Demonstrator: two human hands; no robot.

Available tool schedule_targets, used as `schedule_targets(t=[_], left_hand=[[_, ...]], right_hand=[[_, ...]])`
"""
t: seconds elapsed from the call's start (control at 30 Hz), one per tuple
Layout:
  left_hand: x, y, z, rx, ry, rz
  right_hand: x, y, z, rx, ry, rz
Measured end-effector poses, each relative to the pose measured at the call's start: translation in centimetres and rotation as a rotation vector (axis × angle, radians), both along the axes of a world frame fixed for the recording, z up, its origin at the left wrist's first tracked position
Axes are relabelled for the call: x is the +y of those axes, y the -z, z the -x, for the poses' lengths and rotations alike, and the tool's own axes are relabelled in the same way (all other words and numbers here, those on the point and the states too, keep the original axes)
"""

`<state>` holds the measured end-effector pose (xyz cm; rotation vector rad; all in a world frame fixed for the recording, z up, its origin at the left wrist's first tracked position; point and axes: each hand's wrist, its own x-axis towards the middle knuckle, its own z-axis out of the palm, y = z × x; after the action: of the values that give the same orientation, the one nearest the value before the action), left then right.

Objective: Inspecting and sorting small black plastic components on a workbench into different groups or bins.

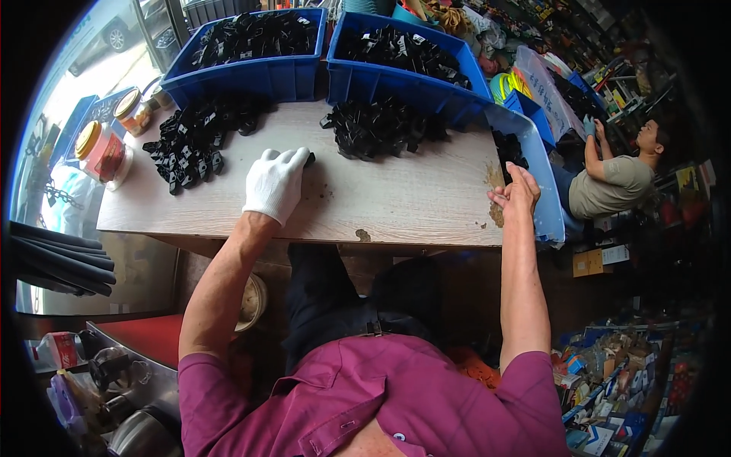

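Observation:
My left hand (276, 185), in a white glove, rests over the table with its fingers closed on a small black plastic part (309, 160). At the table's right edge, my bare right hand (518, 190) has its fingers loosely bent and apart, and I see nothing held in it. It is beside a light blue bin (550, 199) that has black parts (506, 145) inside. One loose pile of black plastic parts (186, 145) lies ahead of my left hand, to its left. A second pile of black parts (377, 129) lies farther back, between my hands.
Two blue crates (324, 76) heaped with black parts stand along the back of the wooden table (396, 198). Lidded jars (103, 152) stand at its left end. A person (613, 175) works beyond the right side. A metal-sided cabinet (137, 358) is at lower left.

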<state>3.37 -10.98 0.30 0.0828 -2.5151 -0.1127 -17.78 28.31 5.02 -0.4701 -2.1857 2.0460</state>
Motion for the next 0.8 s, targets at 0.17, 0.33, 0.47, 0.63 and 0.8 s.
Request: schedule_targets(t=[0.17,0.33,0.47,0.63,0.8], left_hand=[[2.2,-0.2,0.4,0.032,0.079,-0.156],[2.4,-0.1,0.5,0.051,0.093,-0.222],[2.5,-0.2,0.5,0.068,0.089,-0.233],[2.6,-0.2,0.6,0.09,0.083,-0.243],[2.4,-0.2,0.5,0.069,0.082,-0.261]], right_hand=[[-5.9,-1.3,-1.2,0.029,-0.464,-0.116],[-11.0,-1.8,-0.6,0.122,-0.748,-0.288],[-13.2,-1.8,0.5,0.151,-0.857,-0.435],[-13.8,-0.6,2.3,0.235,-0.874,-0.537],[-14.2,0.2,2.1,0.191,-0.851,-0.491]])
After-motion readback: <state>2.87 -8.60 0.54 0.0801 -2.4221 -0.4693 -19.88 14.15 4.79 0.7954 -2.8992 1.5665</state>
